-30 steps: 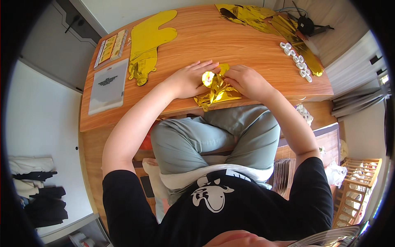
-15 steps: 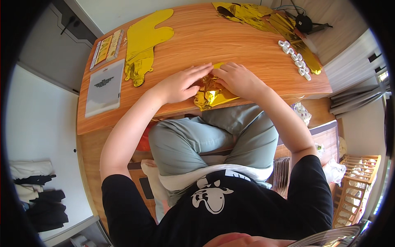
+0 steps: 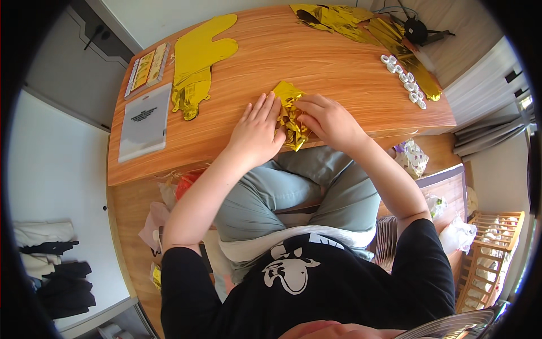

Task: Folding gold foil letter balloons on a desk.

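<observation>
Foil (image 3: 289,113), gold and crumpled, lay near the bench's (image 3: 333,65) front edge, pressed between both hands. Left hand (image 3: 257,129) spread flat with fingers wide, touching the foil's left side at nine o'clock. Right hand (image 3: 330,120) curled at three o'clock, fingertips pinching a fold of the foil. Judged partly done: foil gathered into a wrinkled wad, yet loosely and unevenly bunched, so more flattening or folding seemingly left.

Wooden bench, warm brown, rounded at the corners. At eleven o'clock from the hands, a flat gold sheet (image 3: 197,62) in a lobed outline; beyond it at ten o'clock a clear packet (image 3: 144,121) and a narrow card (image 3: 147,68). At one o'clock, more loose gold foil (image 3: 361,22) along the far edge, with a row of small white rolls (image 3: 403,82) at two o'clock and a dark gadget (image 3: 416,29) with cables. Pale walls, dark clothes (image 3: 51,265) piled at eight o'clock, wooden rack (image 3: 491,254) at four o'clock.
</observation>
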Demonstrator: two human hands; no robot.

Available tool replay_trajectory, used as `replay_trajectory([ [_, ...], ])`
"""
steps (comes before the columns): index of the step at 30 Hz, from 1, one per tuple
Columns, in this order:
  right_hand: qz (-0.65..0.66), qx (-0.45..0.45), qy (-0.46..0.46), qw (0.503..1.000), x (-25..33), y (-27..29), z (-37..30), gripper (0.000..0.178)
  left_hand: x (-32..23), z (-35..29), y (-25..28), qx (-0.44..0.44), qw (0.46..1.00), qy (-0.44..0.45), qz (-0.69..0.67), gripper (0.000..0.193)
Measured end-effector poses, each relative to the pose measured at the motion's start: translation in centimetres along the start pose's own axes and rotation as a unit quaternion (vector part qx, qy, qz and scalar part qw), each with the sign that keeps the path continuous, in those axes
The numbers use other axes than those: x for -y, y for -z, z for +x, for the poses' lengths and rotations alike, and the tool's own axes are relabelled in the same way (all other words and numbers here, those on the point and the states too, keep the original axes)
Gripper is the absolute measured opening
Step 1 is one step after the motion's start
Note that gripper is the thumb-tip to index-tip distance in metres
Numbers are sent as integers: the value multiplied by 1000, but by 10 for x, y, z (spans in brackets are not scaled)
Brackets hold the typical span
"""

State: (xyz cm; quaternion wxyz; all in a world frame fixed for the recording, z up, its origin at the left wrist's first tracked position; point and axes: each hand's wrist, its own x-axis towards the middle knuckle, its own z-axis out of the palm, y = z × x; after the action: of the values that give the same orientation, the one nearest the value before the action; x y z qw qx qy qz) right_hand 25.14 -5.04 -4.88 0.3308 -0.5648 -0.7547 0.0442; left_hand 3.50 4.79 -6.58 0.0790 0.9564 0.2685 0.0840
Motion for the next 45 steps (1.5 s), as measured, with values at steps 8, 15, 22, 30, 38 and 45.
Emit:
replay_trajectory([
  [8, -78, 16, -42, 996, -23, -10, 15, 35, -28, 10, -19, -64, 992, 109, -15, 69],
  [15, -157, 63, -33, 985, -25, -2, 16, 36, -10, 21, 32, 32, 972, 116, -200, 74],
  [22, -132, 29, -44, 990, -26, -2, 16, 36, 29, 82, 10, -20, 975, -163, -151, 63],
  [30, -48, -105, -82, 990, -12, -1, -2, 24, 33, 79, -10, -20, 979, -201, -34, 59],
  [38, -125, -150, -111, 975, 29, -15, -33, 19, 22, 74, -12, -11, 991, -131, -30, 58],
  [45, -230, -213, -80, 946, 38, -28, -34, 18, 21, 73, -12, -7, 992, -124, -35, 59],
])
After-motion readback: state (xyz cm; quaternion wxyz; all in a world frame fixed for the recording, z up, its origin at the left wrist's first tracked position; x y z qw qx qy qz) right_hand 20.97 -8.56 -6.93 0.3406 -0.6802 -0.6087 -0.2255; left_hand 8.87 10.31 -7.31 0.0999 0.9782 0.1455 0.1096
